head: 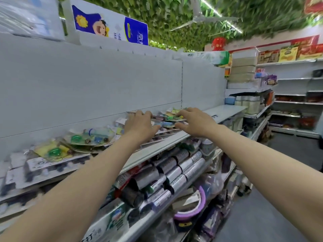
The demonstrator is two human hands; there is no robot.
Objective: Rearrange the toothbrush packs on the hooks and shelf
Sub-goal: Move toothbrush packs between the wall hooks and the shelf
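Packs [82,139] lay in a loose row along the shelf [225,111], from lower left to the frame's centre. The left hand [139,125] rested on them at centre, fingers [142,114] bent over the far edge; through the blur I could not tell whether they gripped. Just right of it, the right hand [196,121] pinched the top pack [172,118] between fingers and thumb.

White shelf [225,110]: toothbrush packs [90,137] lying flat in overlapping piles along it.
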